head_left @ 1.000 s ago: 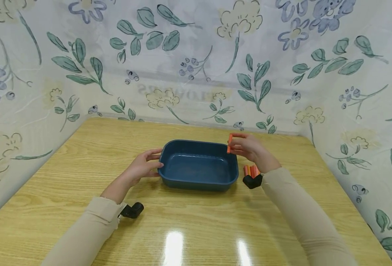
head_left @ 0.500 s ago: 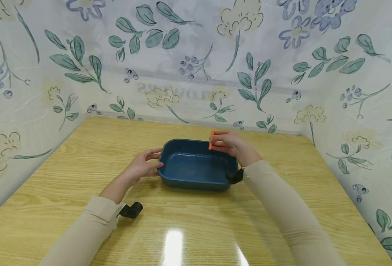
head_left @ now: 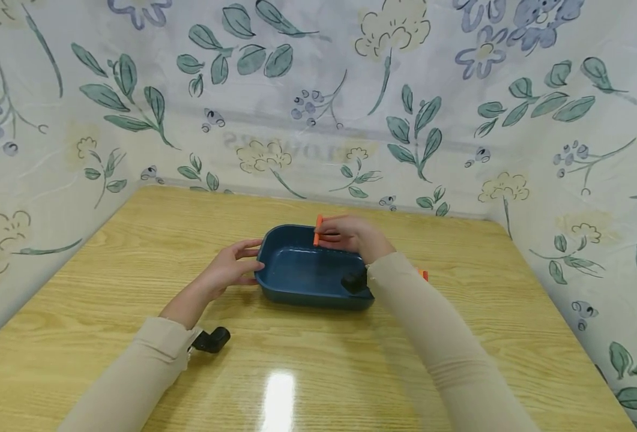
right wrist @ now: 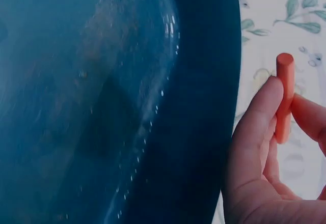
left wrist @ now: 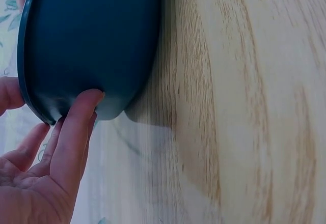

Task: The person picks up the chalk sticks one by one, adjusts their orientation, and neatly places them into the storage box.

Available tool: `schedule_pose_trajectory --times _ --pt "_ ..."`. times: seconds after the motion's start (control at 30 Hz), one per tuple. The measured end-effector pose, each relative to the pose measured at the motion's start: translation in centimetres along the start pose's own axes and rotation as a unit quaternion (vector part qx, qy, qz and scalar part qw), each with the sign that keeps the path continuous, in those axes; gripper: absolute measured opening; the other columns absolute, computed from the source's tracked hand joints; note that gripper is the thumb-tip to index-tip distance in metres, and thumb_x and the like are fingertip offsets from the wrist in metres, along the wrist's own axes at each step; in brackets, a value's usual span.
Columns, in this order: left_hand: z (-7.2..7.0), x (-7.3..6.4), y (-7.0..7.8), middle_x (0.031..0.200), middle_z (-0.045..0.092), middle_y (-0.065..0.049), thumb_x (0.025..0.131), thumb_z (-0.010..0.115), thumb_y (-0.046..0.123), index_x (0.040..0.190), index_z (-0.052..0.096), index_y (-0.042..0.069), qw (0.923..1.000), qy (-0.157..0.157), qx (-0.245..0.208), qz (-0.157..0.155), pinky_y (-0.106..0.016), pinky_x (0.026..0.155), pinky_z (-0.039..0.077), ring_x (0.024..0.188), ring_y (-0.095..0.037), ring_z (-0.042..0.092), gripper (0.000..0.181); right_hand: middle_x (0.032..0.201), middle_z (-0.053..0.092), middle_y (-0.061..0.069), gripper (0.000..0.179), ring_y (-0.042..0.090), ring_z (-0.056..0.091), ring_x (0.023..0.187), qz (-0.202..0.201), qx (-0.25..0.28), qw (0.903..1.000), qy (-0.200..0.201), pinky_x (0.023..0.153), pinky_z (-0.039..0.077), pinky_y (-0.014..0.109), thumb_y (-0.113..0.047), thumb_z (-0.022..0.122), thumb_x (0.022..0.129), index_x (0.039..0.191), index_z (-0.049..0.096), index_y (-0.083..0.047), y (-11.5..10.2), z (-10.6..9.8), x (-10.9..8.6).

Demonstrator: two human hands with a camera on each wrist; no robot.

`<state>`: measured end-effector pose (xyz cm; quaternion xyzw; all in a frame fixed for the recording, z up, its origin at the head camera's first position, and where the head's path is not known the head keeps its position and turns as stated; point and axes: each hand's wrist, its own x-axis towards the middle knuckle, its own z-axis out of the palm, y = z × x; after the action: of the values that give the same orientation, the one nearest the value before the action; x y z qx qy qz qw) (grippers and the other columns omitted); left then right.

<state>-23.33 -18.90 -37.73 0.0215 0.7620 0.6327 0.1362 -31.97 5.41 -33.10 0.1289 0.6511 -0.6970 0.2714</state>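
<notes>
A dark blue rectangular basin (head_left: 307,300) stands on the table, its inside bare where it shows. My left hand (head_left: 230,268) grips its left end, thumb over the rim and fingers against the outer wall; the left wrist view shows those fingers (left wrist: 76,137) on the wall. Over the basin's far rim, my right hand (head_left: 346,233) pinches an orange chalk stick (head_left: 317,230) between thumb and fingertips. In the right wrist view the chalk stick (right wrist: 285,99) is held lengthwise beyond the rim.
More chalk sticks (head_left: 423,274), orange and red, lie right of the basin, mostly hidden behind the right sleeve (head_left: 431,330). Black wrist cameras (head_left: 212,340) hang at both cuffs. Floral cloth (head_left: 307,150) walls the wooden table (head_left: 232,384) at the back and sides.
My right hand has moved left along the basin's far rim, carrying the orange chalk stick. The right sleeve now covers most of the other chalks. My left hand keeps its grip on the basin.
</notes>
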Motion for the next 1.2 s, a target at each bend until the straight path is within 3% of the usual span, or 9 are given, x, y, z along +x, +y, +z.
schedule_pose_trajectory --times 0.37,0.63,0.83,1.0,1.2 --pt "0.1 -0.1 0.0 0.141 0.031 -0.028 0.09 0.056 0.002 0.145 0.027 0.002 1.0 -0.001 0.0 0.002 -0.044 0.079 0.053 0.108 -0.038 0.055 0.062 0.097 0.059 0.016 0.035 0.027 0.061 0.082 0.042 -0.035 0.9969 -0.057 0.077 0.055 0.033 0.005 0.061 0.085 0.119 0.053 0.002 0.9 2.6 1.2" --pt "0.0 -0.2 0.0 0.141 0.031 -0.029 0.09 0.055 0.002 0.145 0.027 0.002 1.0 -0.004 -0.003 0.002 -0.046 0.081 0.052 0.107 -0.037 0.056 0.062 0.106 0.06 0.02 0.031 0.029 0.061 0.093 0.079 -0.054 0.9925 -0.077 0.082 0.053 0.033 0.004 0.058 0.088 0.119 0.055 0.005 1.1 3.5 2.3" --pt "0.0 -0.2 0.0 0.14 0.031 -0.029 0.091 0.055 0.001 0.145 0.026 0.002 1.0 -0.007 -0.004 0.003 -0.046 0.081 0.051 0.106 -0.038 0.056 0.062 0.102 0.061 0.019 0.032 0.025 0.062 0.08 0.114 -0.088 0.985 -0.095 0.071 0.056 0.029 0.003 0.056 0.09 0.122 0.055 0.005 1.8 4.0 3.2" --pt "-0.1 -0.3 -0.1 0.14 0.031 -0.03 0.091 0.055 0.001 0.145 0.026 0.0 0.9999 -0.012 -0.01 0.007 -0.045 0.081 0.052 0.105 -0.037 0.057 0.062 0.087 0.062 0.017 0.027 0.023 0.063 0.067 0.113 -0.126 0.982 -0.083 0.06 0.056 0.027 0.005 0.058 0.088 0.114 0.058 0.008 2.5 4.2 3.5" --pt "-0.1 -0.3 0.0 0.14 0.031 -0.029 0.09 0.055 0.001 0.145 0.027 0.002 0.9999 -0.006 -0.012 0.002 -0.045 0.081 0.052 0.107 -0.039 0.056 0.062 0.08 0.061 0.016 0.017 0.023 0.064 0.062 0.11 -0.156 0.9797 -0.063 0.06 0.057 0.027 0.008 0.061 0.084 0.102 0.061 0.008 2.9 4.4 3.7"
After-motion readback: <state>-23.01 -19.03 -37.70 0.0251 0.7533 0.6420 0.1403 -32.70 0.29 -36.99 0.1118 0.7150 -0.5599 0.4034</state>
